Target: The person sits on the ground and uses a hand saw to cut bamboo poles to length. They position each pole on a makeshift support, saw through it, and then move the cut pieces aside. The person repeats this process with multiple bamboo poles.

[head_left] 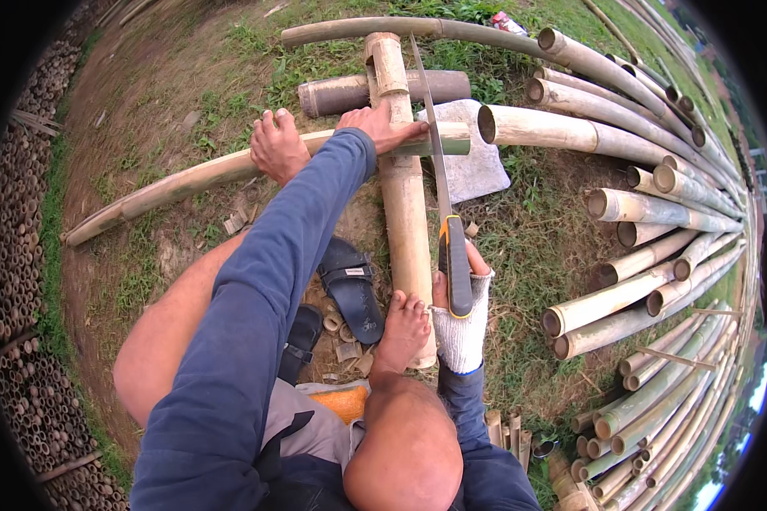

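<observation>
My left hand [382, 128], bare, presses down on a long bamboo pole [187, 175] where it crosses a thicker bamboo support [407, 226]. Its thumb stretches right, close to the saw blade. In my right hand [475, 294], which wears a white glove with bare fingertips showing, is the grey and yellow handle of a handsaw [457, 264]. The blade points away from me and lies across the pole near its greenish right end. Whether its teeth have cut in cannot be seen. My left foot [279, 152] rests against the pole; my right foot [403, 332] is on the support.
Many bamboo poles [631, 136] fan out at the right, their cut ends facing the work. A dark bamboo length [332, 95] lies under the support's far end. A white sack [481, 170] is beneath the blade. Sandals [352, 294] and offcuts lie near my feet. Stacked bamboo [25, 281] lines the left.
</observation>
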